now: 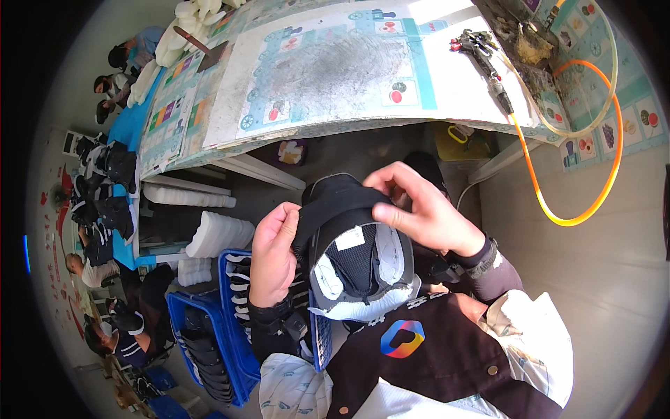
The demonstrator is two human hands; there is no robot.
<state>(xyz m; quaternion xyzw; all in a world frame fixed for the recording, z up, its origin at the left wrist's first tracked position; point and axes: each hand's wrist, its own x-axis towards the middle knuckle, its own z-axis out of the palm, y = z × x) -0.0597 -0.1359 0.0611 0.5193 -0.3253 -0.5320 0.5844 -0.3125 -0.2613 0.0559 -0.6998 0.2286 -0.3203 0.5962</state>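
In front of my chest I hold a black shoe upper (338,213), turned so that its inside faces me. Black mesh, a white label (350,238) and pale lining patches show within it. My left hand (273,248) pinches the black edge at the left, thumb up. With thumb and bent fingers, my right hand (422,209) grips the folded black band at the upper right. The fingertips behind the fabric are partly hidden.
A worktable (230,98) with a patterned, smudged cover stands ahead. On its right lies a spray gun (481,59) with an orange hose (593,215) looping down. Blue crates (199,300) holding shoe parts stand at my left. Black shoes (115,167) fill a blue side surface; other people sit beyond.
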